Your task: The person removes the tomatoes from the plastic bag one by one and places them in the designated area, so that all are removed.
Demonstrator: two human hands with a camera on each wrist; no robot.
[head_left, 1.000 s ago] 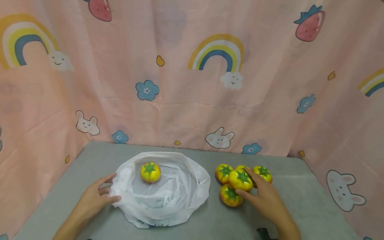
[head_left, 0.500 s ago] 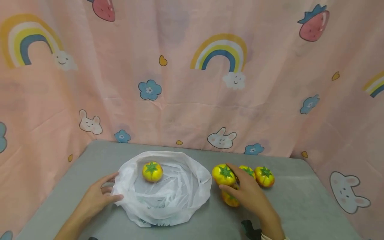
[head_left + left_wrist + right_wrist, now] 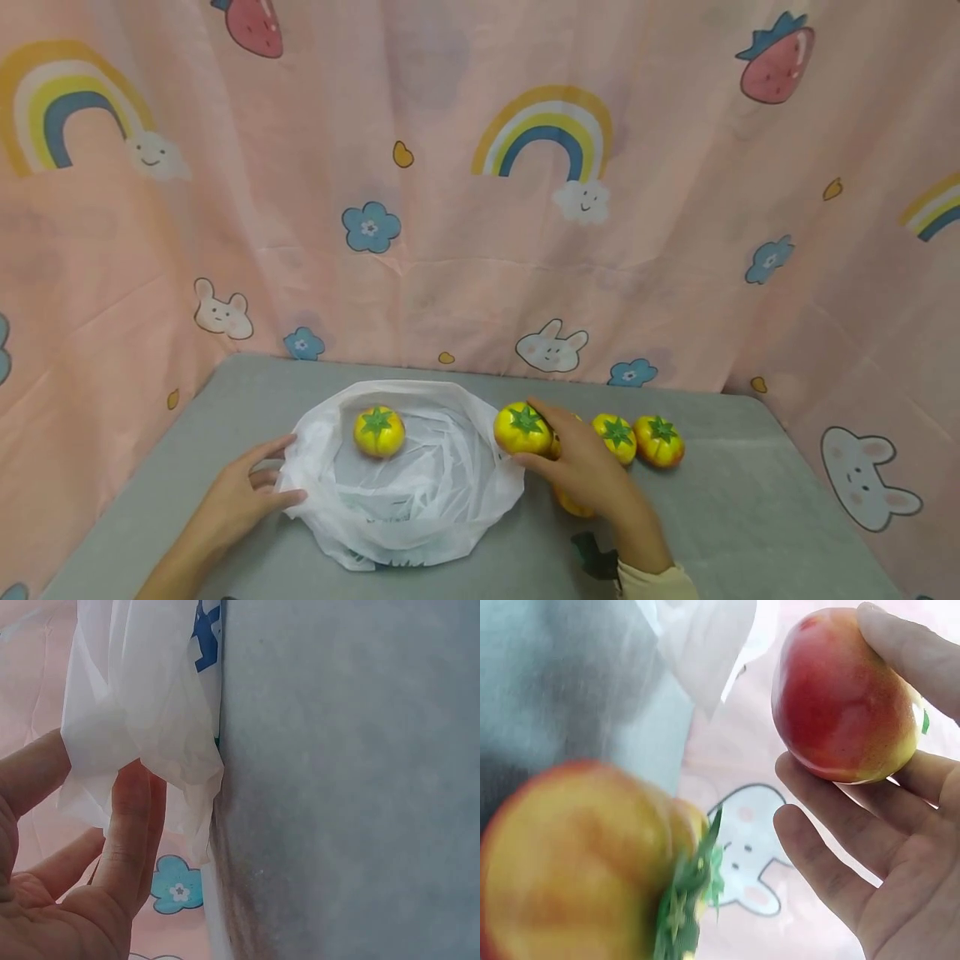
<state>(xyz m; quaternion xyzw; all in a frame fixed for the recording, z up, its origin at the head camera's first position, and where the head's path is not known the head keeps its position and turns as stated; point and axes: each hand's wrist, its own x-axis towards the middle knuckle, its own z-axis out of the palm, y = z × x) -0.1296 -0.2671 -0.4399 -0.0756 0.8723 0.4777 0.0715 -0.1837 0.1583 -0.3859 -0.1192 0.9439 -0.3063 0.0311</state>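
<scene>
A white plastic bag [image 3: 420, 533] lies on the grey table with its mouth spread wide; one yellow tomato [image 3: 378, 432] with green star-shaped leaves sits inside. At the bag's left rim, my left hand [image 3: 238, 500] holds the plastic with thumb and fingers apart; in the left wrist view some fingertips are hidden behind it. My right hand [image 3: 581, 467] grips another tomato [image 3: 522, 429] at the bag's right rim. Seen from the right wrist, this held tomato [image 3: 840, 697] has a red underside, with the thumb on one side and fingers on the other.
To the right stand two more tomatoes, one nearer [image 3: 615, 438] and one farther right [image 3: 660, 442]. Others are partly hidden behind and under my right hand. A pink patterned curtain [image 3: 450, 292] hangs behind the table [image 3: 750, 500].
My right hand has lifted a tomato from the group and carried it left to the bag's right rim. My left hand stays at the left rim.
</scene>
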